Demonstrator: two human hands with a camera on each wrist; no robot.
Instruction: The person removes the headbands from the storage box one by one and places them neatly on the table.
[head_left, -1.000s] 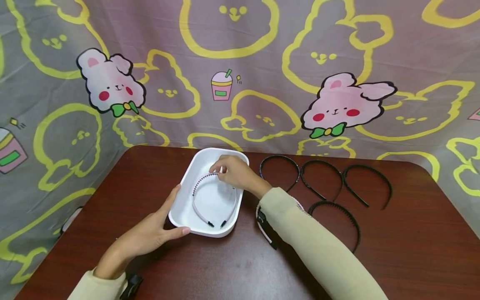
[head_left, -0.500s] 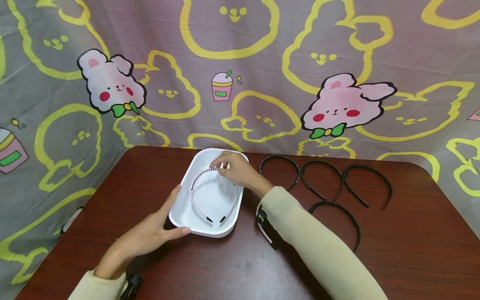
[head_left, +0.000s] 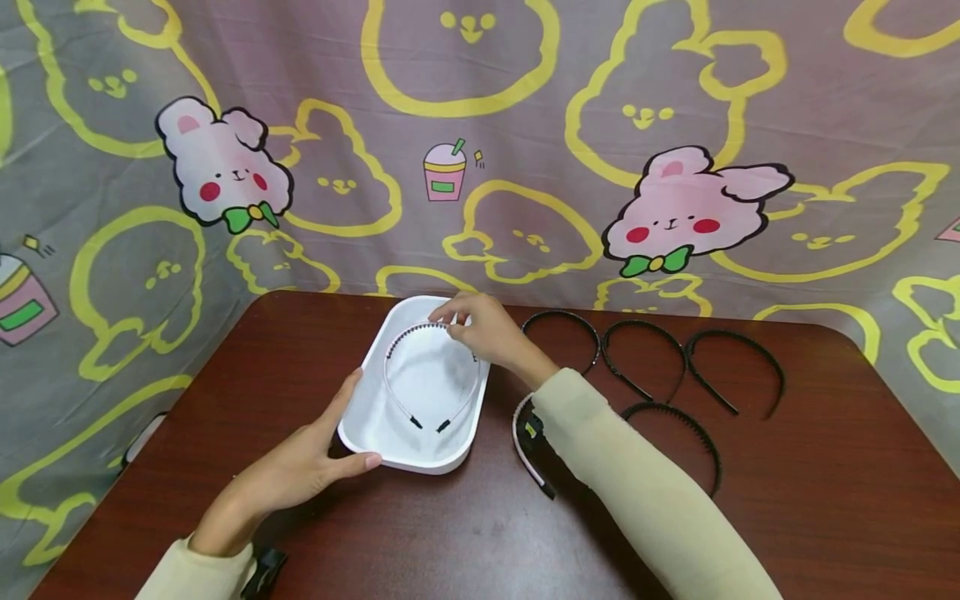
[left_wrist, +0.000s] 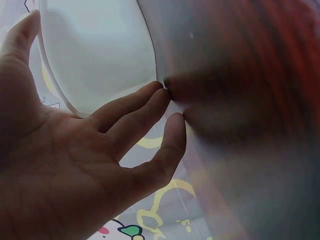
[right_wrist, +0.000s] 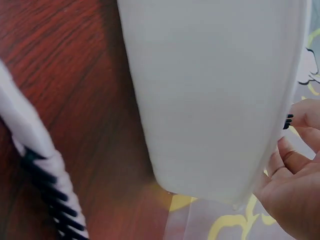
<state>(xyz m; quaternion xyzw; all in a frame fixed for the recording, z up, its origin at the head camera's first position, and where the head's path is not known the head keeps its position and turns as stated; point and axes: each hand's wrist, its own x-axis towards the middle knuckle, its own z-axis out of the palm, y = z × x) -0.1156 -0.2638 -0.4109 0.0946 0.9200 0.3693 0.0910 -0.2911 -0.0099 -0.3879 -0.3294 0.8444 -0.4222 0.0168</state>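
A white toothed headband (head_left: 411, 331) with black tips is in the white rectangular tray (head_left: 352, 437), its open end facing me. My right hand (head_left: 483, 333) pinches the band at its top, near the tray's far right side. In the right wrist view, that hand (right_wrist: 295, 175) appears behind the tray's outer wall (right_wrist: 215, 100), with only a bit of dark teeth showing. My left hand (head_left: 300, 467) rests along the tray's left side, thumb by the near corner. The left wrist view shows its fairly straight fingers (left_wrist: 135, 117) against the tray's outside and the table.
Right of the tray lie several black headbands, three in a back row (head_left: 562, 312) (head_left: 645, 323) (head_left: 738, 335) and one nearer (head_left: 716, 467). Another white headband (head_left: 525, 454) lies partly under my right forearm. A patterned curtain (head_left: 480, 150) hangs behind the brown table (head_left: 420, 542).
My right hand has moved slightly away from me and to the right, and the pinched headband has shifted the same way, its tips now farther from the tray's near end. The left hand stays put.
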